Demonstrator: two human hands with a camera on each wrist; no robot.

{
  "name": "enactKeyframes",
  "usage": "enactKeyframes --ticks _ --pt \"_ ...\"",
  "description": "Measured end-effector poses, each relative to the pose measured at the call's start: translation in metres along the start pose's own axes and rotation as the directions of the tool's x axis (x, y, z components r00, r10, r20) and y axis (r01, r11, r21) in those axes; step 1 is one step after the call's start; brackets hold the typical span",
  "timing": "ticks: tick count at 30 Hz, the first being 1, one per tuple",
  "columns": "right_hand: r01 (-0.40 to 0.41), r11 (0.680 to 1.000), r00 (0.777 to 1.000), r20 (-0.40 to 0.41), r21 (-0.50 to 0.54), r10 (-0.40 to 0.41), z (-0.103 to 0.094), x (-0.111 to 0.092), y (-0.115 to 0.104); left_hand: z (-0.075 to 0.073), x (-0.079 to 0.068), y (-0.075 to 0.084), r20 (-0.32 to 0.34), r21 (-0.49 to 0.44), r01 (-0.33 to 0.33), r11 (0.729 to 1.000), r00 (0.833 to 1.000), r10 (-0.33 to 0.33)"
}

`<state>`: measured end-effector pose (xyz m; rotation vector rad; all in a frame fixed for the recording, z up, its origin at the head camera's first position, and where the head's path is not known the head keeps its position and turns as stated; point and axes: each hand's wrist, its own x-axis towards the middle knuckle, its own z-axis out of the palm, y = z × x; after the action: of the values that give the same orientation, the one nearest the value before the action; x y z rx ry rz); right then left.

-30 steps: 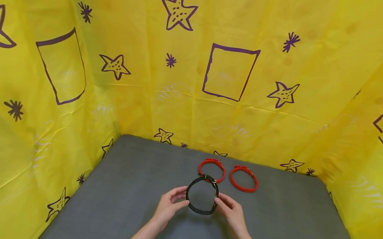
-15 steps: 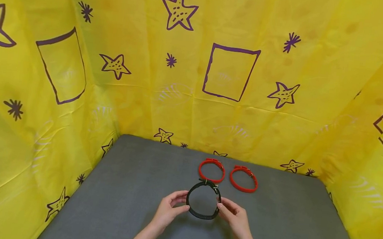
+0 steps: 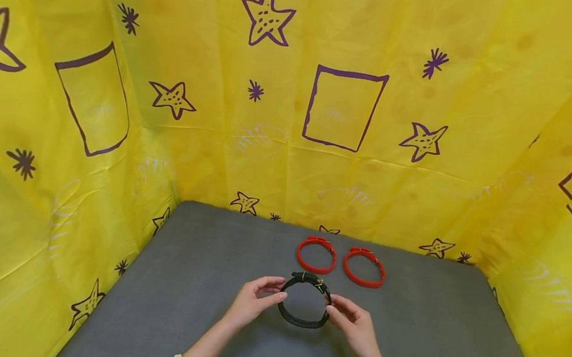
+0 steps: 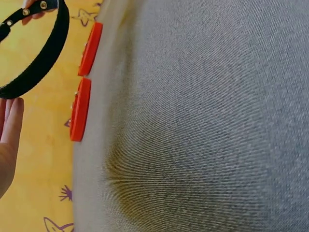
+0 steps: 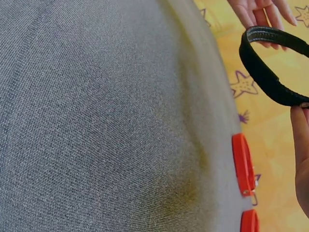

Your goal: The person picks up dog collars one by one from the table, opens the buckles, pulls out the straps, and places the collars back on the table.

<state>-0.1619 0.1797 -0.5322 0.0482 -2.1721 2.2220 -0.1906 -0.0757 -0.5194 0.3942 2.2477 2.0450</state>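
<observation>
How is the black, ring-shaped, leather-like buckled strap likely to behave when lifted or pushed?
The strap is probably fairly stiff, since it forms an open loop between the left hand and right hand. It is likely light: a slim band with small metal-looking eyelets. Set on edge, it might roll, given its round outline.

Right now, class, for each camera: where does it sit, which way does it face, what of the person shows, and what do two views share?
Head: worn on the head, facing forward and down; left hand, right hand and forearms show.
Left wrist: facing across the grey table, image sideways; left hand at left edge, right hand's fingers at top.
Right wrist: likewise sideways; right hand at right edge, left hand at top.
Shared: both wrist views show the black strap and red straps.
</observation>
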Motion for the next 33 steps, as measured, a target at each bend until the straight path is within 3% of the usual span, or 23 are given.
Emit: enactKeyframes --ticks 9,18,20,27,33 --pt "0.053 0.997 0.998 0.022 -0.060 -0.051 -0.001 -0.002 0.002 -0.002 -0.003 -0.007 0.024 0.101 -0.085 0.991 0.996 0.083" --pt "0.122 0.981 0.991 0.073 -0.150 -0.112 -0.007 -0.003 0.004 -0.001 -0.005 -0.006 0.015 0.157 -0.078 0.984 0.997 0.076" --pt "0.130 0.976 0.990 0.084 -0.177 -0.117 -0.008 -0.003 0.004 0.000 -0.006 -0.002 0.011 0.162 -0.084 0.983 0.996 0.084" --pt "0.173 0.955 0.982 0.119 -0.241 -0.148 -0.012 -0.002 0.000 0.000 -0.018 0.033 0.026 0.169 -0.116 0.979 0.993 0.114" --pt "0.173 0.956 0.981 0.125 -0.235 -0.147 -0.012 0.000 -0.004 0.001 -0.021 0.031 0.027 0.162 -0.139 0.977 0.990 0.136"
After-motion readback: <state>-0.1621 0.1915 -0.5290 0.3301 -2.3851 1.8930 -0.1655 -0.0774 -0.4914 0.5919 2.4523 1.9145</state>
